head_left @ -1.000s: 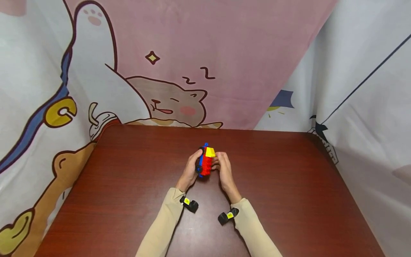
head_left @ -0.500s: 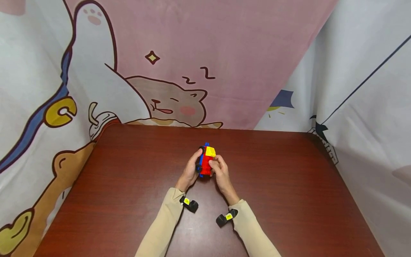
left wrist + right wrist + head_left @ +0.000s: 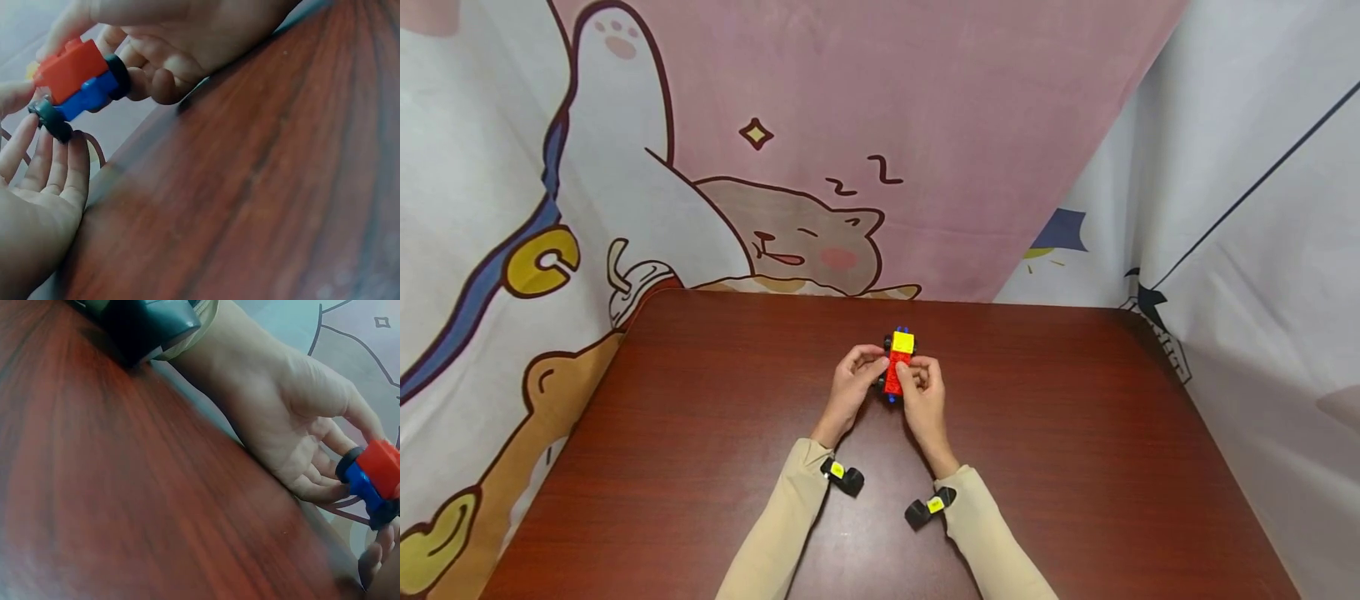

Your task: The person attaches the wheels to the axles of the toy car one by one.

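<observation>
A small toy car of red, yellow and blue building bricks with black wheels is held above the table, between both hands. Its yellow brick points away from me. My right hand grips it from the right, thumb on the red top. My left hand is at the other side, thumb and index finger at the car's left edge. In the left wrist view, the remaining left fingers extend beneath a black wheel. The right wrist view shows the right fingers behind another wheel.
The brown wooden table lies under both forearms. A curtain with cartoon cats hangs behind it, and white cloth hangs at the right. Black wrist cameras sit on both wrists.
The toy car has moved slightly right and away, and turned so its top faces up. My right hand has taken hold of it. My left hand has shifted its fingers along the left side.
</observation>
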Action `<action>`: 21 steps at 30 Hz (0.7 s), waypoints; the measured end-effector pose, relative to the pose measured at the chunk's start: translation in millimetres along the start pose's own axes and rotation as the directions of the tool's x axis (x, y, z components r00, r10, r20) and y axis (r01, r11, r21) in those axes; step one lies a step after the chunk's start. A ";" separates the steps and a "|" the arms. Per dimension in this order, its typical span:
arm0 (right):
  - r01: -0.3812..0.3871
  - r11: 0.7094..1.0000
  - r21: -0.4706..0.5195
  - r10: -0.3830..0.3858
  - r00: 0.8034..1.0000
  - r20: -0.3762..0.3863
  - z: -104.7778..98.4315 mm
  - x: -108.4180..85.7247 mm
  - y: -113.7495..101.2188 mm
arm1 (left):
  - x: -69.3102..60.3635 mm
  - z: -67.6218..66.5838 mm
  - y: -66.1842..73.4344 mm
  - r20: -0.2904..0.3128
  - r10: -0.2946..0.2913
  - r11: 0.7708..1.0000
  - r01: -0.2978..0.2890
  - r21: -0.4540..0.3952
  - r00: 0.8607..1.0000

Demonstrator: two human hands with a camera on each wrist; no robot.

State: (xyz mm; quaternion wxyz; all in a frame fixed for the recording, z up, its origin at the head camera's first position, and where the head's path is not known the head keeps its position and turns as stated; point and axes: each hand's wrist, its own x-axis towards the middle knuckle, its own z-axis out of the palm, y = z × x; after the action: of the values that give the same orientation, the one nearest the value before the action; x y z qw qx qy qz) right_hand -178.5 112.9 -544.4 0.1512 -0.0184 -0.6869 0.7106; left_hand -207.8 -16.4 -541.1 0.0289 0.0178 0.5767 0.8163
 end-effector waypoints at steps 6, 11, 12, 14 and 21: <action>0.060 0.980 -0.192 -0.072 0.996 -0.057 -3.8 2.3 0.4 | -1.6 1.5 -0.3 0.096 0.037 0.995 -0.046 0.090 0.995; 0.088 0.932 -0.352 -0.119 0.991 -0.066 -5.2 4.5 2.0 | 0.5 2.6 -1.5 0.085 0.044 0.991 -0.055 0.126 0.995; 0.090 0.921 -0.379 -0.124 0.990 -0.067 -5.0 4.5 2.1 | 0.8 2.8 -1.8 0.081 0.046 0.990 -0.056 0.130 0.996; 0.095 0.907 -0.411 -0.134 0.989 -0.067 -4.9 4.4 3.3 | 0.8 3.2 -2.2 0.080 0.044 0.988 -0.055 0.141 0.996; 0.097 0.899 -0.426 -0.125 0.992 -0.037 -5.0 1.6 4.6 | -3.3 4.8 -1.9 0.099 0.038 0.982 -0.055 0.180 0.994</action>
State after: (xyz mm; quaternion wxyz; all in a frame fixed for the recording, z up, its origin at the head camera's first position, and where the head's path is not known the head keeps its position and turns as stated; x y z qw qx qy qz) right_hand -179.7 118.1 -548.9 0.2053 -0.0340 -0.8195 0.5339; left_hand -204.2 -11.5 -541.3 0.0354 0.0729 0.6466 0.7585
